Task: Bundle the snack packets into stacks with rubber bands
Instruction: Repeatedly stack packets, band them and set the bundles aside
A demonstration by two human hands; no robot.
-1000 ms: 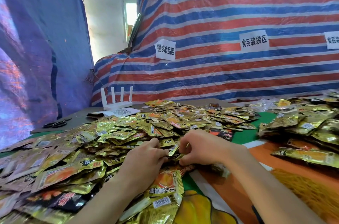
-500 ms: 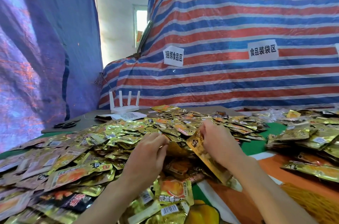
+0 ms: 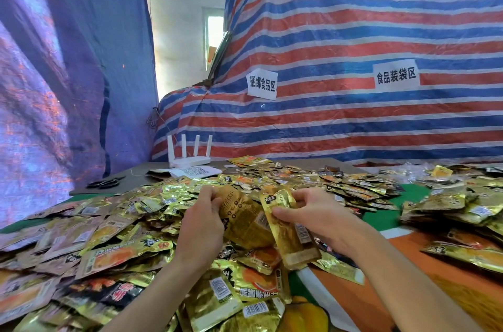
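Left hand (image 3: pixel 201 225) pinches the left packet (image 3: pixel 245 223); right hand (image 3: pixel 318 218) pinches the right packet (image 3: pixel 290 239), above the pile (image 3: pixel 122 239). Slick foil may slip while stacking; a loose grip drops them.

Mid-frame, the left hand (image 3: pixel 201 228) grips a wide gold packet (image 3: pixel 245 223), the right hand (image 3: pixel 324 218) a narrow gold packet (image 3: pixel 291 242), above the packet heap (image 3: pixel 122 225).

router (image 3: pixel 190 159) on QR sheet (image 3: pixel 196 171) | scissors (image 3: pixel 107 183) L of it | striped tarp (image 3: pixel 353 32) w/ 2 paper signs (image 3: pixel 261 84)
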